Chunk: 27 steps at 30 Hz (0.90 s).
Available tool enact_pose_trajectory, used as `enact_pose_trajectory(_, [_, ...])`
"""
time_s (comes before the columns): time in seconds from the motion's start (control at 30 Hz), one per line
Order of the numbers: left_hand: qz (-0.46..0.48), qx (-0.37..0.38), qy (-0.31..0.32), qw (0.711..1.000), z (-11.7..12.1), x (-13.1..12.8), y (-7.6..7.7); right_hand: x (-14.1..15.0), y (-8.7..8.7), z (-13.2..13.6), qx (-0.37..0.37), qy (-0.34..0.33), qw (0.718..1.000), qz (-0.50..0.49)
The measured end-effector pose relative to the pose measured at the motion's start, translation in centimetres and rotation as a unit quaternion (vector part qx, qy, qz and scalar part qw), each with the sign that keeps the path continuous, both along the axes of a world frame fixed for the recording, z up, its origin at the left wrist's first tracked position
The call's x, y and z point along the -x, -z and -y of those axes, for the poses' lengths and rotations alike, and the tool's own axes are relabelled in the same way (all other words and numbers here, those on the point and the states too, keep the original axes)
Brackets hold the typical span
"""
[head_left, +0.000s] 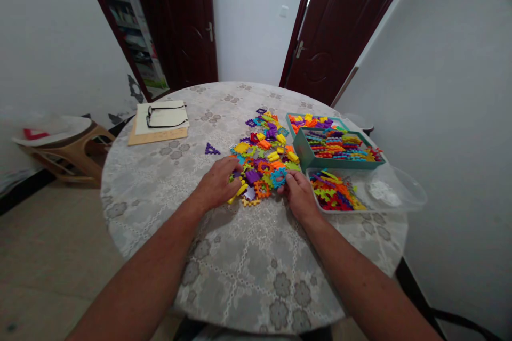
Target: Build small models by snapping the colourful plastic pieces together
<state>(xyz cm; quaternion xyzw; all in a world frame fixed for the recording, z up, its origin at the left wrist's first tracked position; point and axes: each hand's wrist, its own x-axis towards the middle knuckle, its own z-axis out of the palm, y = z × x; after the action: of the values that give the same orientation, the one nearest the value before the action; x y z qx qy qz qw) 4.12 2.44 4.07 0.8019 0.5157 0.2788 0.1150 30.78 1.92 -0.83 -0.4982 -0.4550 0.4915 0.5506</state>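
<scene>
A heap of colourful plastic interlocking pieces lies in the middle of the table. At its left edge is my left hand, thumb and fingers apart over the pieces, close to a yellow piece. My right hand pinches a blue square piece with a cut-out middle at the heap's near right side. A purple triangle piece lies apart from the heap, beyond my left hand. Some pieces under my left fingers are hidden.
To the right stand a green box of stacked pieces, a green tray behind it, and a clear plastic container with more pieces and a white bundle. Black-framed glasses rest on papers at the left.
</scene>
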Motion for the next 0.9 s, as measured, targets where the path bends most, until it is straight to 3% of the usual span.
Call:
enact_pose_trajectory(0.13, [0.078,0.022,-0.034,0.996,0.9,-1.2,-1.3,0.3,-0.7,0.5,-0.024,-0.005,0.999,0.027])
enact_pose_trajectory(0.37, [0.152,0.136,0.085,0.975,1.8,-2.8,-1.5,1.7,-2.0,2.4,-0.065,-0.112,0.987,0.093])
enact_pose_trajectory(0.43, [0.154,0.14,0.072,0.975,1.6,-2.8,-1.3,1.5,-2.3,2.7,-0.077,-0.11,0.98,0.146])
enact_pose_trajectory(0.5, [0.168,0.14,0.017,0.976,1.3,-2.5,-1.2,1.0,-2.6,2.7,-0.127,-0.101,0.956,0.244])
enact_pose_trajectory(0.6, [0.208,0.16,-0.054,0.963,0.8,-1.8,-1.3,0.3,-2.9,2.9,-0.22,-0.144,0.875,0.407])
enact_pose_trajectory(0.7, [0.238,0.196,-0.065,0.949,0.5,-1.6,-1.2,0.5,-2.8,3.3,-0.223,-0.184,0.814,0.504])
enact_pose_trajectory(0.8, [0.261,0.206,-0.053,0.942,0.4,-2.0,-0.9,1.0,-2.7,3.5,-0.228,-0.18,0.804,0.518])
enact_pose_trajectory(0.9, [0.297,0.213,-0.036,0.93,0.4,-2.3,-0.6,1.1,-2.8,3.3,-0.27,-0.146,0.832,0.462])
